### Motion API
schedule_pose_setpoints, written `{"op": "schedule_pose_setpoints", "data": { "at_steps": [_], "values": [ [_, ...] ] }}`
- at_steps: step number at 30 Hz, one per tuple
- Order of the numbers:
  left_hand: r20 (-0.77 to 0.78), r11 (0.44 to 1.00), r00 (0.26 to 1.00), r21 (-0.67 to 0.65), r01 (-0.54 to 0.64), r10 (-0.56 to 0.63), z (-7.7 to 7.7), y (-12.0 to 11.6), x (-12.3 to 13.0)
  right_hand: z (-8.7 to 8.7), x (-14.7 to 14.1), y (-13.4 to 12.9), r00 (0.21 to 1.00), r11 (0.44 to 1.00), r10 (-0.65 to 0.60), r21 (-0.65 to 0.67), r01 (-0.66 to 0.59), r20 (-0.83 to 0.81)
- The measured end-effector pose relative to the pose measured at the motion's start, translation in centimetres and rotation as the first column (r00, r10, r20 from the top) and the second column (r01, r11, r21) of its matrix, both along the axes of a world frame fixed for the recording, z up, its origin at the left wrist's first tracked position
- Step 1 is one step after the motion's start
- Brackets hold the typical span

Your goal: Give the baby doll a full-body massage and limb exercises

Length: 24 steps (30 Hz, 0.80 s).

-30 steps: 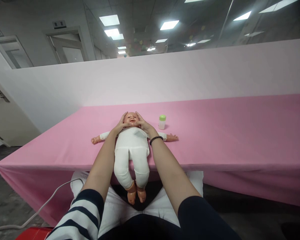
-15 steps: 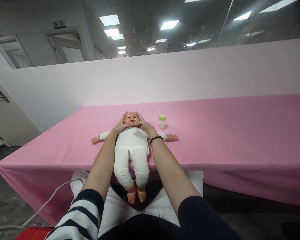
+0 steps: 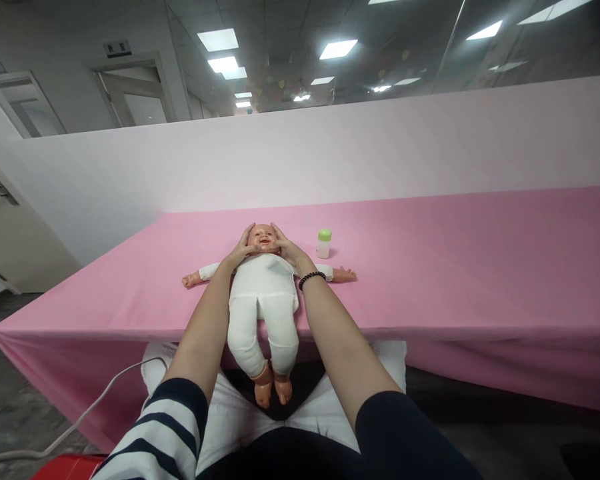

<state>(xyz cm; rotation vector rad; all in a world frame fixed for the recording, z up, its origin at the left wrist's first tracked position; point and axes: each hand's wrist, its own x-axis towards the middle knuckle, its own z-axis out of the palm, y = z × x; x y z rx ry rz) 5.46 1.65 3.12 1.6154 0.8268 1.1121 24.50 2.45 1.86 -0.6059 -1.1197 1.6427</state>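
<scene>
A baby doll point(image 3: 264, 283) in white clothes lies on its back on the pink-covered table point(image 3: 455, 267), arms spread sideways. Its legs and bare feet hang past the front edge toward my lap. My left hand point(image 3: 243, 245) is cupped around one side of the doll's head, with the thumb by the mouth and chin. On the opposite side my right hand point(image 3: 286, 245) curves around the head the same way, its thumb on the cheek. Both hands hold the head between them. A dark beaded bracelet point(image 3: 312, 280) circles my right wrist.
A small clear bottle with a green cap point(image 3: 323, 244) stands right of the doll's head. Behind the table rises a white wall point(image 3: 330, 153) with glass above. A pale cable point(image 3: 95, 403) runs at lower left, near something red point(image 3: 67, 467).
My thumbs have slid slightly apart, outward from the doll's chin toward its cheeks. The doll and the bottle have stayed in place.
</scene>
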Motion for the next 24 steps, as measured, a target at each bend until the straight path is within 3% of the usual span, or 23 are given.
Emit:
{"op": "schedule_pose_setpoints", "data": {
  "at_steps": [9, 24],
  "values": [
    [0.053, 1.0, 0.998, -0.02, 0.019, -0.018, 0.2, -0.4, 0.1, -0.1, 0.1, 0.4, 1.0, 1.0, 0.002, 0.016, -0.002, 0.021],
    [0.008, 0.999, 1.0, -0.048, -0.003, 0.004, 0.6, -1.1, 0.3, -0.7, 0.1, 0.9, 1.0, 1.0, 0.009, 0.01, -0.009, 0.024]
  ]
}}
